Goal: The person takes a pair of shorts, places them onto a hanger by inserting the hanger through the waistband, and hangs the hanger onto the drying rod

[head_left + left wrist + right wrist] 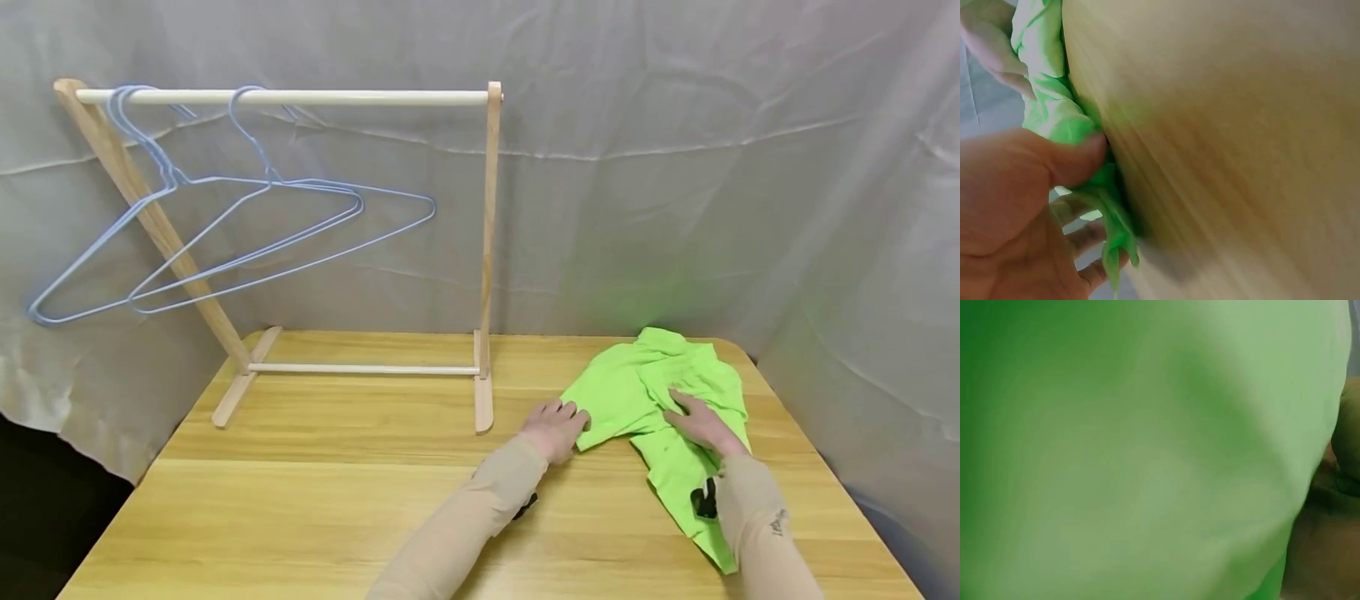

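Note:
A bright green shirt [618, 387] lies crumpled at the right of the wooden table, one part trailing toward the front edge. At its left end my left hand [557, 429] pinches the cloth edge. In the left wrist view the thumb [1079, 159] lies over the green cloth [1069, 128] and the other fingers are behind it. My right hand [701, 423] is on the shirt's upper right part, fingers among the folds and gripping cloth. Blurred green fabric [1135, 456] fills most of the right wrist view, with part of the right hand [1329, 544] at the right edge.
A wooden rack [489, 242] with a white top rail [375, 97] stands at the back left of the table [315, 517]. Several blue wire hangers [217, 217] hang from the rail. Grey curtains [675, 208] enclose the back and sides.

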`<state>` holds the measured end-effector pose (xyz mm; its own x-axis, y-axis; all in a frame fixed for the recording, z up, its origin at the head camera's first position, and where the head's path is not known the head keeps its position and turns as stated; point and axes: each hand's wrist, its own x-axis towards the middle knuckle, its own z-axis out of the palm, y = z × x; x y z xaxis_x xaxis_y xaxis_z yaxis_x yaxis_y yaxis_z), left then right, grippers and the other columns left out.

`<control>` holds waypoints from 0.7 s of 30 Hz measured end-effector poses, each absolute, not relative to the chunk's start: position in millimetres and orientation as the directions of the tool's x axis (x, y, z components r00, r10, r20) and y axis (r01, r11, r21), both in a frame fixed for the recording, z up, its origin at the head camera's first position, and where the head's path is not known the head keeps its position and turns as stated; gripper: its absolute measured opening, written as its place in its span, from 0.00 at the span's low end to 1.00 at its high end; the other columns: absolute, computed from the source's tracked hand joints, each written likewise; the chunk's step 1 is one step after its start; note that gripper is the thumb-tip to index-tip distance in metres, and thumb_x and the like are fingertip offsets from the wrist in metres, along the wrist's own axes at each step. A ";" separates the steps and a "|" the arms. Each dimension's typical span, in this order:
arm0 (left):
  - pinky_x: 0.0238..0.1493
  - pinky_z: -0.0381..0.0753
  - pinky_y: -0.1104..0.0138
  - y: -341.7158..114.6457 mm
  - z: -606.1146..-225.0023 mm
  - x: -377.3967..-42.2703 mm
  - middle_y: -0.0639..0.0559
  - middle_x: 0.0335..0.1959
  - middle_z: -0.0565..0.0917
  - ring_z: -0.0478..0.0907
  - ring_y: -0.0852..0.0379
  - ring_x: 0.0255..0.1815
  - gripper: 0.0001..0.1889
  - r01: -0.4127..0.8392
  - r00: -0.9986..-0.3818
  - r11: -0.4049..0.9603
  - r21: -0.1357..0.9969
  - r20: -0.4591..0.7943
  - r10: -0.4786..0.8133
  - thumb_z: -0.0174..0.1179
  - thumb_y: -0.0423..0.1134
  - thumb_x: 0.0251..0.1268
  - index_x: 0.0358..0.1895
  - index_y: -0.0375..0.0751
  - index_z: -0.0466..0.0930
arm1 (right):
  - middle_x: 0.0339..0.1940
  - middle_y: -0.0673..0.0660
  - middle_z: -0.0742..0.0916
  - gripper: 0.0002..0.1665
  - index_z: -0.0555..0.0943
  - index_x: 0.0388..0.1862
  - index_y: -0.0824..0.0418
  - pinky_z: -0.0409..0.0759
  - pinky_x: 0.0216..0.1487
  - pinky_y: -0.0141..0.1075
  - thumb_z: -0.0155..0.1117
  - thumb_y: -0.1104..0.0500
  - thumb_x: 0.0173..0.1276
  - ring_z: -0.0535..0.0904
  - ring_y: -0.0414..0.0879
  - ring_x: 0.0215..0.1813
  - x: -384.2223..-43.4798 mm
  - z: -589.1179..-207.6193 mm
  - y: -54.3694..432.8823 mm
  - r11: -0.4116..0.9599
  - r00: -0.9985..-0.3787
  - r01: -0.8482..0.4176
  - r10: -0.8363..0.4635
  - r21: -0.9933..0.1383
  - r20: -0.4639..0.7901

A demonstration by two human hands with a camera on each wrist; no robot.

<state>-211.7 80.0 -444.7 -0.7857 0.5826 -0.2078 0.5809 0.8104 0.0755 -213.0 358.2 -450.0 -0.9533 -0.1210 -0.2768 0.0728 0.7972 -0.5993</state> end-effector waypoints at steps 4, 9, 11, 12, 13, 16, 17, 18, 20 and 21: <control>0.55 0.74 0.70 82.5 -440.7 -207.7 0.63 0.56 0.80 0.77 0.62 0.55 0.16 0.571 -0.802 0.821 -0.013 -0.219 0.555 0.58 0.37 0.74 0.59 0.59 0.74 | 0.76 0.84 0.52 0.42 0.47 0.78 0.78 0.54 0.71 0.73 0.50 0.53 0.81 0.46 0.82 0.75 -212.4 -451.5 353.2 0.793 -0.957 0.036 -0.149 -0.608 -0.251; 0.40 0.80 0.70 77.3 -442.2 -200.8 0.58 0.46 0.85 0.80 0.61 0.41 0.09 0.580 -0.799 0.814 -0.042 -0.223 0.558 0.60 0.37 0.72 0.51 0.52 0.78 | 0.75 0.84 0.56 0.41 0.51 0.77 0.77 0.59 0.70 0.72 0.53 0.53 0.79 0.51 0.82 0.74 -210.8 -451.1 342.6 0.786 -0.960 0.015 -0.161 -0.618 -0.228; 0.37 0.79 0.69 70.7 -443.8 -197.1 0.55 0.42 0.84 0.78 0.61 0.37 0.08 0.581 -0.791 0.814 0.004 -0.231 0.566 0.60 0.35 0.72 0.49 0.50 0.78 | 0.74 0.83 0.60 0.41 0.54 0.76 0.77 0.62 0.70 0.70 0.56 0.53 0.78 0.55 0.81 0.74 -209.9 -450.8 336.5 0.785 -0.965 0.007 -0.157 -0.619 -0.210; 0.36 0.78 0.69 66.6 -444.0 -194.8 0.54 0.40 0.84 0.76 0.60 0.35 0.08 0.581 -0.786 0.813 0.032 -0.237 0.571 0.60 0.35 0.72 0.49 0.49 0.78 | 0.73 0.83 0.62 0.41 0.56 0.76 0.77 0.64 0.69 0.69 0.57 0.53 0.77 0.57 0.80 0.73 -209.5 -450.6 333.0 0.787 -0.968 0.003 -0.152 -0.616 -0.198; 0.37 0.77 0.69 62.2 -444.3 -192.3 0.54 0.39 0.83 0.75 0.60 0.35 0.08 0.576 -0.782 0.815 0.067 -0.242 0.574 0.60 0.33 0.71 0.48 0.49 0.78 | 0.73 0.83 0.64 0.40 0.59 0.75 0.77 0.66 0.68 0.68 0.59 0.53 0.76 0.60 0.80 0.72 -208.9 -450.3 329.1 0.792 -0.973 -0.001 -0.142 -0.610 -0.184; 0.36 0.75 0.68 48.9 -443.6 -183.3 0.52 0.36 0.80 0.72 0.59 0.33 0.08 0.559 -0.771 0.814 0.160 -0.261 0.581 0.59 0.32 0.70 0.47 0.48 0.78 | 0.70 0.82 0.70 0.39 0.65 0.72 0.76 0.71 0.66 0.65 0.63 0.53 0.73 0.66 0.78 0.70 -208.2 -449.8 315.5 0.811 -0.983 0.008 -0.101 -0.585 -0.154; 0.35 0.75 0.68 44.7 -443.2 -179.8 0.52 0.35 0.80 0.71 0.59 0.33 0.08 0.557 -0.767 0.811 0.177 -0.264 0.584 0.59 0.31 0.70 0.47 0.48 0.78 | 0.68 0.81 0.72 0.38 0.67 0.71 0.76 0.72 0.65 0.65 0.64 0.54 0.72 0.68 0.77 0.69 -208.0 -450.0 310.3 0.817 -0.986 0.014 -0.084 -0.577 -0.143; 0.35 0.74 0.68 40.5 -442.8 -175.8 0.52 0.35 0.80 0.71 0.59 0.32 0.08 0.556 -0.765 0.810 0.189 -0.266 0.587 0.59 0.31 0.70 0.47 0.48 0.78 | 0.67 0.81 0.73 0.37 0.68 0.70 0.76 0.73 0.64 0.64 0.65 0.54 0.71 0.70 0.77 0.68 -207.8 -450.3 304.8 0.822 -0.989 0.023 -0.064 -0.570 -0.133; 0.33 0.74 0.68 32.2 -442.0 -167.1 0.53 0.34 0.80 0.71 0.59 0.31 0.09 0.560 -0.758 0.805 0.198 -0.271 0.594 0.61 0.31 0.68 0.46 0.49 0.78 | 0.64 0.80 0.77 0.35 0.72 0.67 0.75 0.75 0.62 0.64 0.67 0.55 0.69 0.72 0.76 0.66 -207.3 -451.9 293.6 0.829 -0.993 0.036 -0.032 -0.559 -0.113; 0.32 0.74 0.68 28.0 -441.8 -162.5 0.53 0.34 0.81 0.71 0.59 0.31 0.10 0.561 -0.755 0.802 0.202 -0.273 0.597 0.62 0.31 0.67 0.47 0.49 0.78 | 0.63 0.79 0.79 0.33 0.74 0.65 0.74 0.76 0.61 0.64 0.68 0.55 0.68 0.74 0.75 0.64 -207.0 -453.2 288.1 0.831 -0.995 0.035 -0.020 -0.554 -0.094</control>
<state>-162.5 28.0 -441.8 -0.7547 0.5967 -0.2728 0.5614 0.8024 0.2023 -207.0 288.1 -453.2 -0.9953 -0.0204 -0.0943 0.0354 0.8315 -0.5544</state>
